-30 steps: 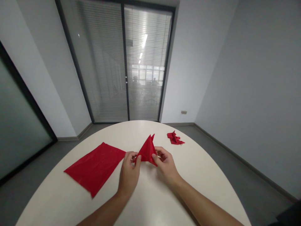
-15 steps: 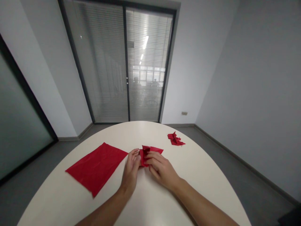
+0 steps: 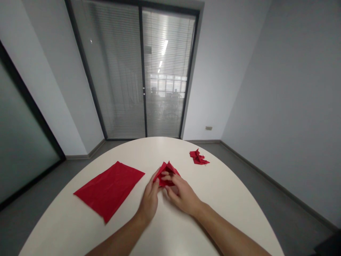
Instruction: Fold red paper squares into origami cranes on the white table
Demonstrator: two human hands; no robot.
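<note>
Between my two hands is a piece of folded red paper (image 3: 164, 168), with two pointed corners standing up and a hollow facing me. My left hand (image 3: 149, 195) grips its left side, thumb on the near face and fingers behind. The fingers of my right hand (image 3: 183, 192) reach into the hollow and press on the right part, partly hiding it. Left of my hands, a creased sheet of red paper (image 3: 112, 188) lies flat on the table.
A round white table (image 3: 170, 227) carries everything. Toward its far right edge sits a small cluster of folded red paper pieces (image 3: 198, 157). Beyond the table are glass panels with blinds (image 3: 122, 78) and plain walls.
The folded paper has opened up into a hollow with two peaks, and its right-hand flap no longer sticks out. My right fingers have moved into the fold; my left hand has shifted slightly.
</note>
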